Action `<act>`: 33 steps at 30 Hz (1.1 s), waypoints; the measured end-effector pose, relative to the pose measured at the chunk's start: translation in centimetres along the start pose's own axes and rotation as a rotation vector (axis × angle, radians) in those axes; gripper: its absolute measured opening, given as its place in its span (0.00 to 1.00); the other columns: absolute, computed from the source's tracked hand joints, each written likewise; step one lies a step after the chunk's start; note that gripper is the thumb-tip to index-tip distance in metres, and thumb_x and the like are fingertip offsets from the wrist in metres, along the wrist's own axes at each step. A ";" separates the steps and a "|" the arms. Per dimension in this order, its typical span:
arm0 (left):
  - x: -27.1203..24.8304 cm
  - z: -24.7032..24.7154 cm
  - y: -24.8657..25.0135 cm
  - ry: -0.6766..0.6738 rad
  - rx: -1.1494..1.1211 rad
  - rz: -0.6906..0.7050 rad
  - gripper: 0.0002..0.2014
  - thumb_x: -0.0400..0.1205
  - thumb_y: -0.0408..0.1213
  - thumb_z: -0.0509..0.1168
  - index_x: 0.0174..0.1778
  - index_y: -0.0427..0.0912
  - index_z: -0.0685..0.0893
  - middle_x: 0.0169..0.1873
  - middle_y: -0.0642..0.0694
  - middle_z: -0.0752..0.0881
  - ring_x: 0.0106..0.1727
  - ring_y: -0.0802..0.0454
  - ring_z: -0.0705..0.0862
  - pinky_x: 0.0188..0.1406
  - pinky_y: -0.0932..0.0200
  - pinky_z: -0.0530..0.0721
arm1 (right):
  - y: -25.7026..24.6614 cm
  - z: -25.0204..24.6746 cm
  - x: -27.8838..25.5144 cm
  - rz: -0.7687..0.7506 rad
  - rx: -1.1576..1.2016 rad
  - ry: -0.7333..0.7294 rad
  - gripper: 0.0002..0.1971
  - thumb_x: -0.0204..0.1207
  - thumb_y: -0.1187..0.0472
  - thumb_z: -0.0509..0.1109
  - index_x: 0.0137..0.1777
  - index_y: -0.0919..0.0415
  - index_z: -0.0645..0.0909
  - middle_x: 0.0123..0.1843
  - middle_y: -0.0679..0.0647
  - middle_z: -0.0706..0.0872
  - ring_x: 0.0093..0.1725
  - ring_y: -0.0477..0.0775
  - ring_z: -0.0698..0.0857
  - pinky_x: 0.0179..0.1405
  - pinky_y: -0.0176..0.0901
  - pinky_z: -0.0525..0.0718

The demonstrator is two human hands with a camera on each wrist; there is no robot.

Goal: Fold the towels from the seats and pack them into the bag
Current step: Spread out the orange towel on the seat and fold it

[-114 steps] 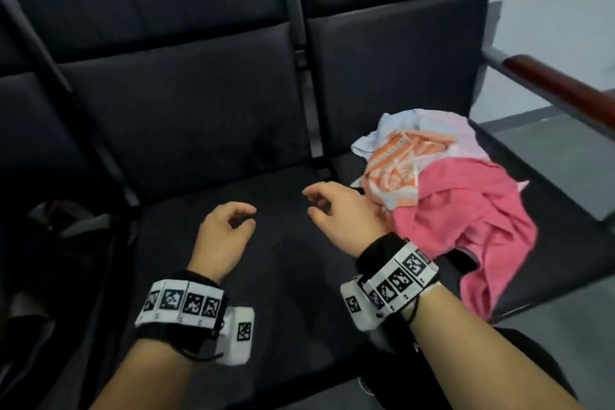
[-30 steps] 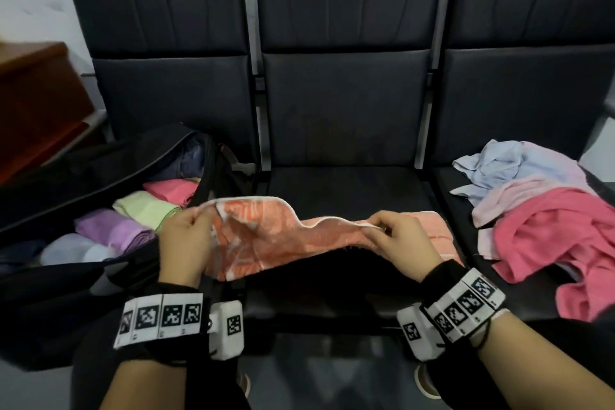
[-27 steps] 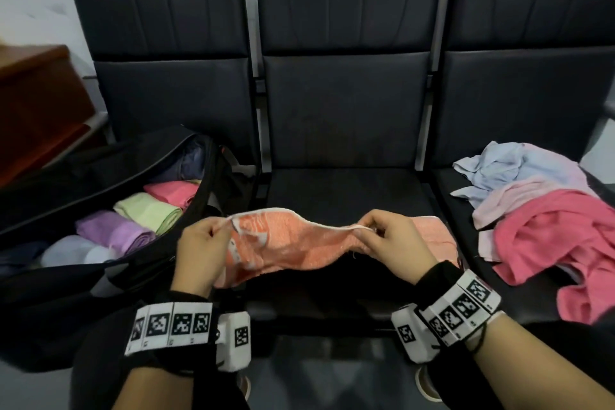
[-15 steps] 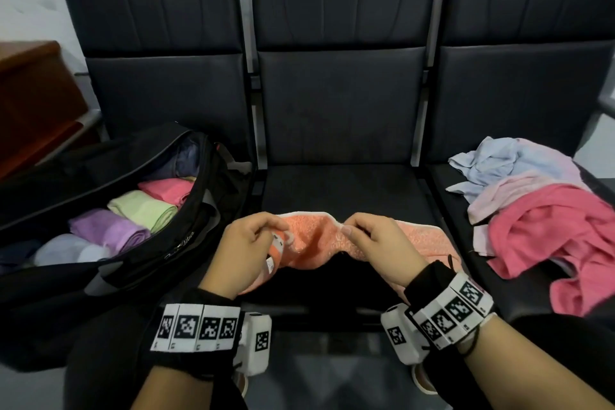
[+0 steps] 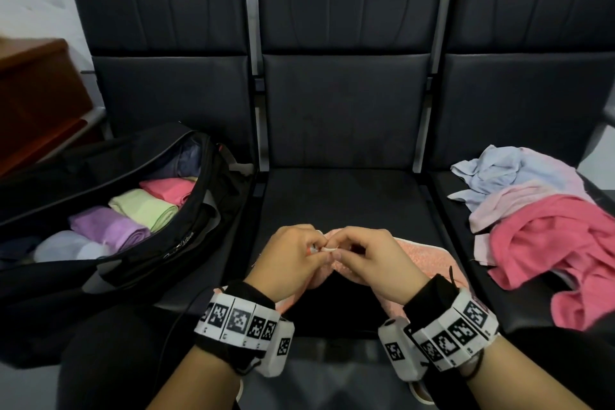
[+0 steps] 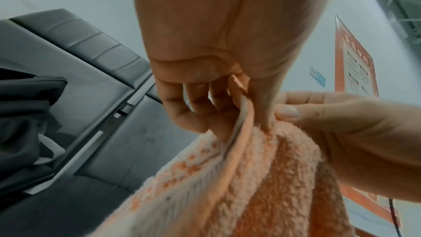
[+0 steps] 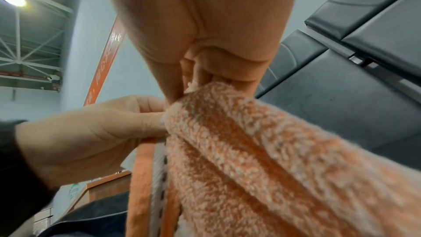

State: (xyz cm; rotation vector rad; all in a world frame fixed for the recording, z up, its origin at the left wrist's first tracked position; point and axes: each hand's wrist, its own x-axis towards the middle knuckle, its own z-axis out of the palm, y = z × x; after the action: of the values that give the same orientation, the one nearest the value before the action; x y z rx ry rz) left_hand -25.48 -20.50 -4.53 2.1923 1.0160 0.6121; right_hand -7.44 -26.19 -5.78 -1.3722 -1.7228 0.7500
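Note:
An orange-and-white towel (image 5: 417,258) hangs doubled over the front of the middle seat (image 5: 342,200). My left hand (image 5: 293,260) and right hand (image 5: 369,260) meet above it, each pinching a top corner so the two corners touch. In the left wrist view the towel (image 6: 262,177) is held between thumb and fingers; the right wrist view shows the same pinch on the towel (image 7: 262,150). The black bag (image 5: 159,243) lies open on the left seat with several rolled towels inside. A heap of pink and pale blue towels (image 5: 545,230) lies on the right seat.
A brown wooden cabinet (image 5: 36,100) stands left of the seats. The three black seat backs (image 5: 346,60) rise against a pale wall. My dark-clothed knees (image 5: 109,353) are below the seat's front edge.
My hands have come together from wide apart, bringing the towel's two corners to meet and doubling it. Before that the towel was lifted off the heap on the right seat.

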 end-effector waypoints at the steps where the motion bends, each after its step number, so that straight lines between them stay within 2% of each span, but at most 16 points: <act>1: 0.0 0.2 -0.1 0.050 -0.001 -0.015 0.04 0.78 0.41 0.75 0.37 0.48 0.91 0.36 0.55 0.85 0.42 0.59 0.85 0.50 0.48 0.83 | -0.1 0.0 -0.1 0.009 -0.007 0.012 0.02 0.77 0.55 0.74 0.47 0.47 0.87 0.39 0.46 0.90 0.38 0.43 0.87 0.40 0.37 0.83; 3: 0.0 0.2 -0.4 0.186 -0.040 -0.029 0.03 0.77 0.39 0.76 0.37 0.48 0.92 0.37 0.56 0.86 0.43 0.60 0.86 0.50 0.53 0.84 | 0.2 -0.1 -0.2 0.024 -0.050 0.028 0.05 0.77 0.56 0.75 0.42 0.43 0.85 0.39 0.41 0.89 0.39 0.42 0.86 0.40 0.34 0.81; 5: 0.1 0.0 -0.6 0.318 -0.059 -0.017 0.04 0.76 0.35 0.76 0.36 0.47 0.91 0.36 0.55 0.87 0.43 0.60 0.87 0.49 0.58 0.83 | 1.1 -0.3 -0.4 0.017 -0.148 0.040 0.16 0.76 0.62 0.75 0.34 0.40 0.78 0.36 0.31 0.85 0.38 0.36 0.83 0.37 0.26 0.75; 7: 0.2 -0.7 -0.9 0.434 -0.057 -0.010 0.05 0.75 0.31 0.76 0.35 0.45 0.90 0.35 0.54 0.87 0.42 0.58 0.87 0.48 0.60 0.82 | 2.0 -0.9 -0.8 0.049 -0.256 0.034 0.21 0.76 0.63 0.75 0.29 0.40 0.73 0.31 0.29 0.81 0.35 0.35 0.80 0.34 0.27 0.71; 9: 0.3 -1.7 -1.4 0.540 -0.084 -0.042 0.06 0.76 0.30 0.75 0.35 0.43 0.89 0.35 0.53 0.87 0.41 0.57 0.86 0.48 0.59 0.82 | 2.8 -2.0 -1.2 0.084 -0.324 0.044 0.18 0.76 0.60 0.75 0.30 0.42 0.74 0.28 0.37 0.81 0.32 0.39 0.79 0.33 0.31 0.71; 11: 0.1 -2.9 -2.1 0.633 -0.121 -0.100 0.06 0.77 0.30 0.75 0.35 0.43 0.89 0.36 0.52 0.88 0.41 0.57 0.86 0.48 0.55 0.82 | 3.3 -3.3 -1.4 0.123 -0.352 0.083 0.11 0.75 0.59 0.75 0.33 0.47 0.80 0.29 0.44 0.82 0.32 0.43 0.81 0.35 0.42 0.78; 14: -0.2 -4.7 -3.1 0.753 -0.142 -0.170 0.06 0.78 0.33 0.74 0.36 0.46 0.88 0.37 0.52 0.88 0.42 0.55 0.86 0.49 0.53 0.83 | 3.5 -5.1 -1.1 0.161 -0.355 0.135 0.06 0.73 0.60 0.75 0.38 0.47 0.84 0.32 0.43 0.85 0.35 0.41 0.84 0.39 0.49 0.83; 16: -0.2 -5.5 -3.2 0.791 -0.128 -0.186 0.08 0.79 0.35 0.73 0.36 0.52 0.86 0.37 0.54 0.87 0.42 0.57 0.85 0.47 0.60 0.81 | 3.7 -6.0 -1.1 0.188 -0.411 0.186 0.05 0.70 0.62 0.73 0.40 0.49 0.85 0.33 0.44 0.86 0.37 0.44 0.85 0.41 0.53 0.85; 18: -0.3 -6.0 -3.4 0.823 -0.099 -0.207 0.09 0.80 0.37 0.72 0.36 0.55 0.85 0.35 0.56 0.86 0.39 0.64 0.83 0.43 0.72 0.76 | 3.8 -6.2 -1.1 0.195 -0.473 0.232 0.05 0.68 0.63 0.72 0.40 0.51 0.84 0.33 0.45 0.85 0.36 0.47 0.85 0.39 0.55 0.85; 19: -0.3 -6.3 -3.5 0.840 -0.099 -0.212 0.09 0.80 0.37 0.72 0.36 0.55 0.84 0.35 0.57 0.86 0.38 0.66 0.83 0.41 0.77 0.74 | 3.9 -6.4 -1.1 0.190 -0.476 0.252 0.05 0.68 0.63 0.73 0.39 0.51 0.84 0.32 0.46 0.85 0.36 0.47 0.84 0.38 0.55 0.84; 21: -0.2 -6.8 -3.6 0.889 -0.096 -0.221 0.09 0.81 0.38 0.72 0.36 0.54 0.84 0.34 0.59 0.85 0.37 0.65 0.82 0.39 0.80 0.71 | 4.0 -6.8 -1.1 0.171 -0.425 0.281 0.05 0.69 0.61 0.76 0.37 0.51 0.84 0.31 0.45 0.85 0.35 0.44 0.84 0.38 0.51 0.84; 22: -0.3 -7.2 -3.8 0.913 -0.093 -0.226 0.08 0.81 0.38 0.72 0.37 0.52 0.85 0.34 0.58 0.85 0.36 0.63 0.82 0.41 0.78 0.73 | 4.1 -6.9 -1.1 0.163 -0.383 0.293 0.06 0.70 0.60 0.78 0.36 0.51 0.84 0.31 0.44 0.86 0.35 0.43 0.84 0.37 0.45 0.83; 25: -0.4 -8.1 -4.6 0.953 -0.081 -0.248 0.05 0.81 0.38 0.71 0.39 0.48 0.86 0.36 0.51 0.87 0.43 0.50 0.84 0.49 0.58 0.79 | 4.2 -7.4 -1.2 0.158 -0.252 0.299 0.07 0.71 0.59 0.81 0.36 0.48 0.87 0.33 0.41 0.88 0.35 0.41 0.86 0.33 0.29 0.78; 27: -0.4 -8.5 -4.8 0.966 -0.098 -0.272 0.04 0.82 0.38 0.71 0.41 0.47 0.86 0.38 0.49 0.87 0.45 0.49 0.85 0.51 0.55 0.80 | 4.2 -7.6 -1.3 0.166 -0.147 0.284 0.05 0.72 0.58 0.81 0.38 0.47 0.89 0.35 0.41 0.90 0.36 0.40 0.88 0.35 0.28 0.80; 30: 0.0 -8.7 -4.4 0.984 -0.109 -0.293 0.04 0.82 0.40 0.70 0.41 0.48 0.86 0.38 0.50 0.87 0.45 0.50 0.84 0.50 0.57 0.77 | 3.5 -7.9 -1.3 0.161 0.023 0.291 0.06 0.71 0.59 0.81 0.40 0.45 0.91 0.39 0.46 0.93 0.39 0.42 0.90 0.38 0.32 0.84; 33: 1.2 -8.6 -2.7 0.989 -0.122 -0.245 0.04 0.82 0.38 0.69 0.40 0.47 0.85 0.39 0.48 0.86 0.45 0.48 0.84 0.50 0.56 0.78 | 1.7 -7.9 -0.8 0.088 0.245 0.350 0.07 0.70 0.56 0.81 0.48 0.47 0.92 0.46 0.50 0.94 0.47 0.44 0.91 0.43 0.32 0.85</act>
State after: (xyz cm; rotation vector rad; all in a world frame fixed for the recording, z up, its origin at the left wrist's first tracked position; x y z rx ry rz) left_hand -31.54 -15.18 -0.32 1.5678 1.6231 1.6532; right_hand 0.28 -26.76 -3.30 -1.3251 -1.2632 0.6960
